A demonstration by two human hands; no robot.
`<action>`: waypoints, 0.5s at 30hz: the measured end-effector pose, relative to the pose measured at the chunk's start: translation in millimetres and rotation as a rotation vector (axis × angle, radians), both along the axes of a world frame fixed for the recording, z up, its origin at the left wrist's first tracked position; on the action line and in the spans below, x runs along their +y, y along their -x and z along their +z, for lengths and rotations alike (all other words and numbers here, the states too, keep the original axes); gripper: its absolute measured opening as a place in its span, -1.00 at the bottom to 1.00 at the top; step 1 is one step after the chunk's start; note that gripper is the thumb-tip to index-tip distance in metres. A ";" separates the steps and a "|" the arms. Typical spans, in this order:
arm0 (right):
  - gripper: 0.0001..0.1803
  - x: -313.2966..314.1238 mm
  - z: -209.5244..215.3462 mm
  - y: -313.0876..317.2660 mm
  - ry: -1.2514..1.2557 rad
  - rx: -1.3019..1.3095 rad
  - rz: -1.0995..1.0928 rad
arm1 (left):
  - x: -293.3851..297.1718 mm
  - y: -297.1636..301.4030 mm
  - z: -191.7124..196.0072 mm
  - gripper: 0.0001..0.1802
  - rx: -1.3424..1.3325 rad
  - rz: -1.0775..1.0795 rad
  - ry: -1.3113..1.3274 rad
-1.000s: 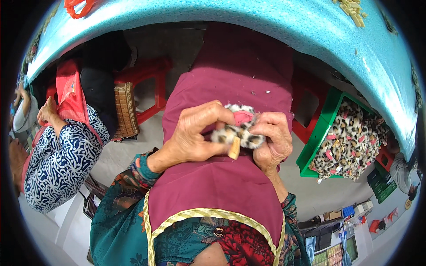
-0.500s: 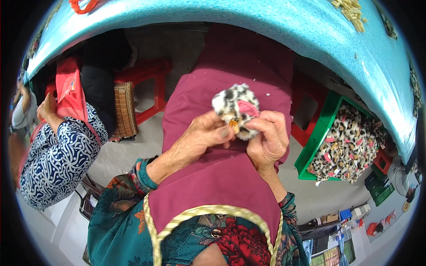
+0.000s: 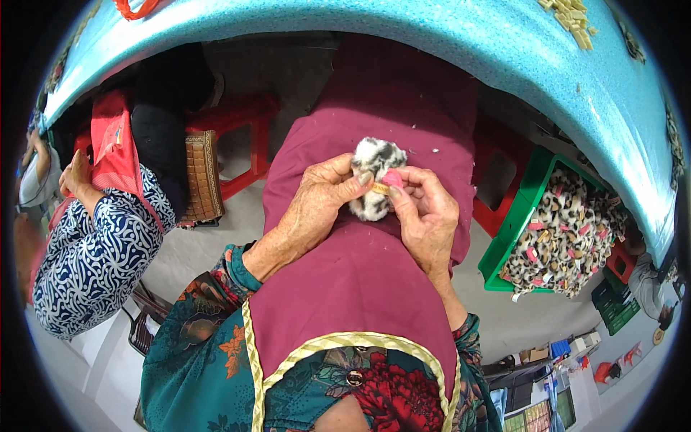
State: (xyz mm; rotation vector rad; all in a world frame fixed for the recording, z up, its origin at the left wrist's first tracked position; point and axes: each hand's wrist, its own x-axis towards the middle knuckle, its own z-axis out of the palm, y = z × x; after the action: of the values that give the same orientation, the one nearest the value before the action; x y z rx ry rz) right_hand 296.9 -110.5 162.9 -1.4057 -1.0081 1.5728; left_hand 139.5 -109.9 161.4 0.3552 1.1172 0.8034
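Note:
A small plush piece (image 3: 378,155) of white fur with black spots is held above my lap, over the maroon apron (image 3: 317,288). My left hand (image 3: 317,198) pinches its left side between thumb and fingers. On the right, my right hand (image 3: 427,212) grips the pink patch (image 3: 393,178) on the piece with thumb and forefinger. A small tan label (image 3: 379,188) shows between the two hands. What the piece is meant to be, I cannot make out.
A green crate (image 3: 497,248) on the right holds many similar spotted furry pieces (image 3: 561,237). A blue-covered table (image 3: 288,18) curves across the far side, with pale small strips (image 3: 572,21) on it. At left sits another person in a patterned garment (image 3: 101,259), near a red stool (image 3: 252,137).
The plush piece has been turned and drawn slightly left, so its label lies level between my hands. My right fingers have moved onto the pink patch, and my left hand has risen slightly.

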 end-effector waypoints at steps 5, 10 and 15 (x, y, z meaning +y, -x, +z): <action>-0.91 -2.9 -3.3 9.4 0.004 -0.168 -0.195 | -0.7 -4.4 1.0 -0.67 -0.321 0.082 0.103; -0.88 -0.7 0.6 10.5 0.072 0.113 -0.175 | 3.2 -6.5 4.1 -0.58 -0.187 -0.001 0.179; -0.86 0.5 -4.0 2.3 0.287 0.444 -0.204 | -2.2 -6.5 -7.1 -0.73 -0.187 0.065 0.172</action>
State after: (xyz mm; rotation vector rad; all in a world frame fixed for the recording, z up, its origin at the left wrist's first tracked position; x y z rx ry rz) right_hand 294.6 -109.9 158.9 -1.2160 -0.3762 1.8147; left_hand 146.0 -112.1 154.4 0.0976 1.0172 0.7745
